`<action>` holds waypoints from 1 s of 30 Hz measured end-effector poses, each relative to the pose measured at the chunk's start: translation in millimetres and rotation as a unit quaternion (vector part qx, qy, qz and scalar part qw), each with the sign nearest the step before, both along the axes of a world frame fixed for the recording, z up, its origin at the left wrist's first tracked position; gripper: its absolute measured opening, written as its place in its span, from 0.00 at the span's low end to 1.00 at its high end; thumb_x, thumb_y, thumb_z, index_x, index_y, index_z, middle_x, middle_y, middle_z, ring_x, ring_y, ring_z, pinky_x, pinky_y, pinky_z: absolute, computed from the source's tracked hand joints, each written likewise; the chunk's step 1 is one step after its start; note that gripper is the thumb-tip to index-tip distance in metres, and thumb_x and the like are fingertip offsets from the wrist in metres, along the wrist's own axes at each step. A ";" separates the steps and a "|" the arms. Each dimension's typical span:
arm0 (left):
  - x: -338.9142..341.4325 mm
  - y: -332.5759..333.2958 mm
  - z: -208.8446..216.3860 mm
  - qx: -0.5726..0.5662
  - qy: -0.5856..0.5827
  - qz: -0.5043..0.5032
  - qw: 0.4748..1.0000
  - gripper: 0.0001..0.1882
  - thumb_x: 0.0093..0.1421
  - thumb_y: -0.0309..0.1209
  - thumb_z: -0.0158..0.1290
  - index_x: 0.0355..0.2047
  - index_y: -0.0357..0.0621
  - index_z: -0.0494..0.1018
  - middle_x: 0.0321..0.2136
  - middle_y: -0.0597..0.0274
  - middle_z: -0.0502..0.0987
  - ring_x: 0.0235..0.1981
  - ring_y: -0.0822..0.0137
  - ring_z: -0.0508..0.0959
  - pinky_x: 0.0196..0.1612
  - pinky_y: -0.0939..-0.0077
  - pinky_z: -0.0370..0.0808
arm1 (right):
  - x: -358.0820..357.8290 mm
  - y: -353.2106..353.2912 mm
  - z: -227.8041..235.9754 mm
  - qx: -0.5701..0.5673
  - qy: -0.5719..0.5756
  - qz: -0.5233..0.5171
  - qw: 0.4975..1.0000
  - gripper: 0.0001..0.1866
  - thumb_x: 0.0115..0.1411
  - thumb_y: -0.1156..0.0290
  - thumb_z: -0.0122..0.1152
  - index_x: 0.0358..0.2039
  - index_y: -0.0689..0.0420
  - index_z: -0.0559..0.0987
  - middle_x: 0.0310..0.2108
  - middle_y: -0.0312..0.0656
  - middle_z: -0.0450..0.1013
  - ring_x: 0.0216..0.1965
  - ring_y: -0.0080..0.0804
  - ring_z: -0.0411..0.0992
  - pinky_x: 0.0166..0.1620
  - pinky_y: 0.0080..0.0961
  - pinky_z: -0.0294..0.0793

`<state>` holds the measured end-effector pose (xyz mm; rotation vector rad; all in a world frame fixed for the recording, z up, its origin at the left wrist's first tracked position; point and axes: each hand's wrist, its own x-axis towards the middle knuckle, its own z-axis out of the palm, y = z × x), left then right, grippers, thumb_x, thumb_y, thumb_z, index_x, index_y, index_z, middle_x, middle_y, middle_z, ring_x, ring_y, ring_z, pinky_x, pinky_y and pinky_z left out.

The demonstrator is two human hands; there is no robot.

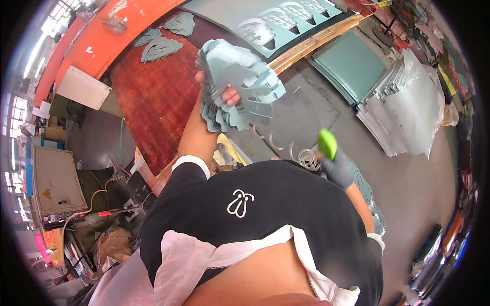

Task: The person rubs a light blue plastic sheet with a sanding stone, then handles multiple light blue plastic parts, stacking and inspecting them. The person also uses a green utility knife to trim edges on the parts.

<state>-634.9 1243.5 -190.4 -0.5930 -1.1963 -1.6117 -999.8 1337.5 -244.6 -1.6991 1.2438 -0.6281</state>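
Observation:
My left hand (230,95) grips a thick stack of grey-green cut-out sheet pieces (222,57), raised above the edge of a reddish-brown board. A few fingertips show through a gap in the stack; the rest of the hand is mostly hidden by it. My right hand (339,170), in a grey glove and slightly blurred, is closed around a bright green tool (327,144), whose exact kind I cannot make out. Close beside it hangs a pale coiled hose (308,159). Whether the hose joins the tool is unclear.
Loose cut pieces (161,50) lie on the reddish-brown board (153,97). Behind is a sheet with cut-out shapes (224,13), by a wooden edge (316,41). Green sheets (352,64) and white sheets (403,107) are stacked at right. An electrical cabinet (58,178) stands left.

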 end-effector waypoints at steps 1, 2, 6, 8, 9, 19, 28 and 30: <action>1.5 4.0 3.1 -0.004 -0.014 0.003 1.000 0.30 0.58 0.53 0.47 0.49 0.41 0.69 0.36 0.66 0.75 0.35 0.65 0.75 0.45 0.65 0.70 | 1.4 -0.8 0.8 0.036 -0.020 -0.049 0.998 0.24 0.55 0.63 0.64 0.49 0.60 0.71 0.37 0.46 0.76 0.36 0.34 0.75 0.42 0.31 0.72; 1.9 7.6 7.6 -0.011 -0.029 0.009 0.999 0.30 0.58 0.53 0.48 0.49 0.41 0.69 0.37 0.66 0.75 0.35 0.65 0.75 0.44 0.65 0.70 | 1.6 -1.0 1.7 0.009 -0.037 -0.030 0.999 0.23 0.54 0.62 0.64 0.49 0.58 0.72 0.37 0.46 0.76 0.36 0.36 0.75 0.41 0.32 0.72; -3.2 32.1 38.8 -0.075 -0.175 0.073 0.979 0.29 0.57 0.51 0.50 0.48 0.40 0.69 0.37 0.65 0.76 0.35 0.66 0.75 0.43 0.66 0.71 | 2.1 -0.5 12.4 -0.113 -0.041 0.161 0.980 0.22 0.55 0.63 0.63 0.48 0.58 0.72 0.36 0.45 0.76 0.34 0.34 0.74 0.38 0.30 0.72; -15.7 43.3 57.0 -0.175 -0.279 0.119 0.937 0.29 0.57 0.51 0.51 0.48 0.39 0.70 0.37 0.65 0.76 0.35 0.66 0.76 0.42 0.67 0.72 | -1.0 -2.4 24.3 0.090 0.002 0.018 0.996 0.23 0.54 0.63 0.65 0.48 0.57 0.72 0.36 0.44 0.75 0.36 0.33 0.73 0.42 0.30 0.70; -23.9 45.8 66.0 -0.253 -0.322 0.138 0.902 0.29 0.56 0.50 0.52 0.48 0.39 0.70 0.38 0.64 0.76 0.35 0.67 0.76 0.42 0.68 0.72 | -2.8 -4.5 31.6 0.092 -0.067 -0.006 0.993 0.23 0.53 0.63 0.65 0.48 0.57 0.72 0.36 0.44 0.74 0.38 0.33 0.72 0.43 0.30 0.70; -19.4 71.4 62.6 -0.383 -0.560 0.177 0.713 0.39 0.51 0.51 0.58 0.53 0.33 0.63 0.42 0.55 0.74 0.40 0.61 0.75 0.47 0.64 0.70 | -18.8 2.5 60.2 -0.018 0.099 0.215 0.971 0.21 0.51 0.61 0.66 0.42 0.60 0.74 0.30 0.46 0.76 0.30 0.38 0.74 0.35 0.31 0.71; 16.8 62.1 -4.6 0.339 -0.319 0.086 0.881 0.26 0.57 0.49 0.47 0.40 0.33 0.72 0.33 0.52 0.77 0.35 0.60 0.78 0.38 0.65 0.77 | -17.2 7.7 31.8 0.013 0.162 0.114 0.980 0.20 0.53 0.58 0.63 0.43 0.56 0.75 0.31 0.50 0.76 0.35 0.47 0.75 0.39 0.37 0.71; 5.2 53.6 -22.9 0.470 -0.132 0.142 0.861 0.27 0.61 0.51 0.40 0.35 0.37 0.73 0.28 0.56 0.76 0.30 0.59 0.78 0.36 0.63 0.78 | -10.0 7.9 27.3 -0.018 0.175 0.061 0.983 0.22 0.53 0.57 0.63 0.43 0.57 0.73 0.31 0.51 0.76 0.35 0.51 0.74 0.38 0.39 0.71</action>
